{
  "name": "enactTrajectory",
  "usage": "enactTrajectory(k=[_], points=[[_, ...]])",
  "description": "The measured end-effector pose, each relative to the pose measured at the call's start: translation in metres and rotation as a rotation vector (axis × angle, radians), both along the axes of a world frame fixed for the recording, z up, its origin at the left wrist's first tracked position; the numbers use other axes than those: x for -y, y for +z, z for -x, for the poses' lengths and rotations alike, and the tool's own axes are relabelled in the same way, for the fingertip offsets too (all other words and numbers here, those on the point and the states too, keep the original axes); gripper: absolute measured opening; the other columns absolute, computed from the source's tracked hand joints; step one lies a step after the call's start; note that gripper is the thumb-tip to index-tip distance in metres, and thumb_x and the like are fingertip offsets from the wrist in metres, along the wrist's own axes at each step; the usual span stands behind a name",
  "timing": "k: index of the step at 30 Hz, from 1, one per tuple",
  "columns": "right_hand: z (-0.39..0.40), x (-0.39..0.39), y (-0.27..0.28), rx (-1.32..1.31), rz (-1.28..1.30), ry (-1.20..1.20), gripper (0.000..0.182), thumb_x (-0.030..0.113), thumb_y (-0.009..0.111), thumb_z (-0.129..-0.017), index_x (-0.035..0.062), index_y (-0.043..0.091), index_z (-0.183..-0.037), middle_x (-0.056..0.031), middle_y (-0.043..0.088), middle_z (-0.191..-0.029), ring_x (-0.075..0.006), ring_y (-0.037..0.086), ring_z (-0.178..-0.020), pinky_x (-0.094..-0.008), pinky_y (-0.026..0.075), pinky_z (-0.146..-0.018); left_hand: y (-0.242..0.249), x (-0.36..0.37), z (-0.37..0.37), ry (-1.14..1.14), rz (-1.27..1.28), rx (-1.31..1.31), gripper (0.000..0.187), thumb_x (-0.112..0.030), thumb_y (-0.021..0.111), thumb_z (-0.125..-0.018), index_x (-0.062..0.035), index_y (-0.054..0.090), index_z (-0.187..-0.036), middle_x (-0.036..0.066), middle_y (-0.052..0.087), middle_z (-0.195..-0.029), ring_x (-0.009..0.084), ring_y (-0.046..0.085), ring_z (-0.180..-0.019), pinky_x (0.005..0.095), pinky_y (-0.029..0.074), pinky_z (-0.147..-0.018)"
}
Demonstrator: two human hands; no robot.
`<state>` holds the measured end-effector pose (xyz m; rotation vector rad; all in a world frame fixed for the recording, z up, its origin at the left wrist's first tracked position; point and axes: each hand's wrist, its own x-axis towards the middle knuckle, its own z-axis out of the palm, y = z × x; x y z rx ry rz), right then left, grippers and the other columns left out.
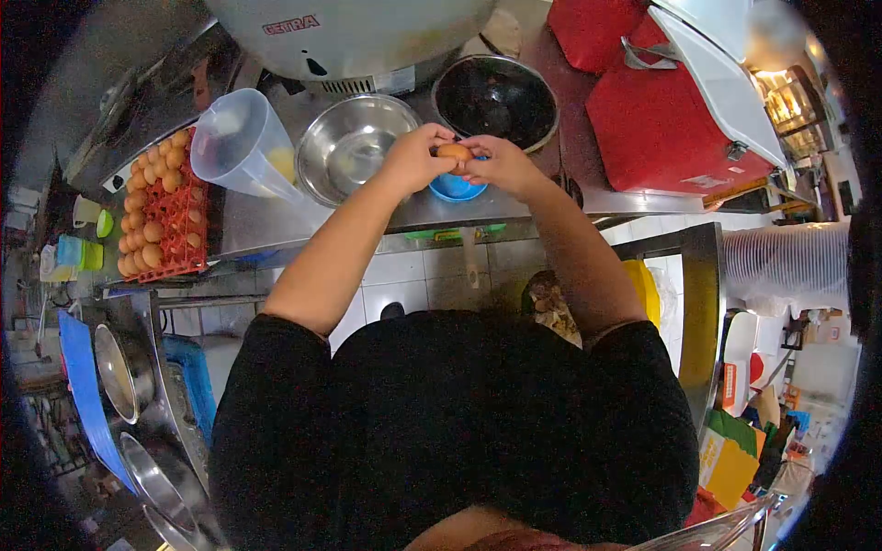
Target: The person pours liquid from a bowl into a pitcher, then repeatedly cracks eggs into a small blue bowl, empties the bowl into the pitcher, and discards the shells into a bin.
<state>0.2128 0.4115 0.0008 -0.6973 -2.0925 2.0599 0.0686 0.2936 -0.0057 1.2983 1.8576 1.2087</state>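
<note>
Though partly unclear, left hand [415, 163] and right hand [505, 167] half-closed around egg [453, 151].

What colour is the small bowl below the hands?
The small bowl is blue, as the head view, the only one, shows.
</note>
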Motion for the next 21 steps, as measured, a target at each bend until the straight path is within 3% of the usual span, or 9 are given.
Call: enactTrajectory(k=[9,12,15,18,21], points=[[0.005,-0.003,-0.021,0.004,-0.556,-0.007,0.048,0.033,0.068,-0.067,0.002,0.061,-0.103,-0.0131,0.063,-0.092,-0.0195,0.062,-0.081,-0.0305,0.048,-0.074,-0.006,-0.001,-0.001,0.049,0.061,-0.114,0.035,-0.013,0.068,-0.067,-0.0012,0.056,-0.098,0.01,0.063,-0.093,0.0161,0.06,-0.087,0.0274,0.047,-0.075],[0.002,-0.003,-0.012,0.013,-0.544,0.046,0.051,0.035,0.071,-0.065,0.0029,0.061,-0.104,-0.0142,0.063,-0.095,-0.021,0.061,-0.087,-0.0313,0.047,-0.078,-0.01,-0.002,0.002,0.084,0.038,-0.02,0.04,-0.024,0.071,-0.059,-0.0034,0.061,-0.092,0.014,0.064,-0.088,0.0236,0.062,-0.082,0.031,0.048,-0.073],[0.001,-0.001,-0.001,0.058,-0.464,0.09,0.053,0.037,0.073,-0.063,0.0036,0.061,-0.103,-0.0154,0.063,-0.097,-0.023,0.06,-0.091,-0.0318,0.046,-0.08,-0.002,-0.002,0.003,0.058,0.124,0.02,0.04,-0.026,0.072,-0.058,-0.0034,0.062,-0.089,0.013,0.064,-0.088,0.0231,0.062,-0.081,0.0307,0.048,-0.072],[0.006,-0.006,-0.024,-0.004,-0.401,0.025,0.052,0.036,0.073,-0.063,0.0044,0.062,-0.103,-0.0144,0.063,-0.096,-0.024,0.061,-0.09,-0.0312,0.046,-0.079,-0.001,-0.002,0.003,0.056,0.121,-0.032,0.038,-0.026,0.071,-0.059,-0.0036,0.062,-0.088,0.013,0.064,-0.087,0.023,0.062,-0.08,0.0306,0.048,-0.072],[0.006,-0.002,-0.02,0.038,-0.502,-0.004,0.052,0.036,0.073,-0.062,0.0046,0.062,-0.101,-0.0134,0.063,-0.095,-0.0236,0.061,-0.088,-0.0315,0.047,-0.078,-0.002,-0.002,0.0,0.054,0.094,-0.094,0.028,-0.016,0.068,-0.065,-0.0024,0.061,-0.089,0.008,0.064,-0.082,0.015,0.06,-0.075,0.0267,0.048,-0.068]])
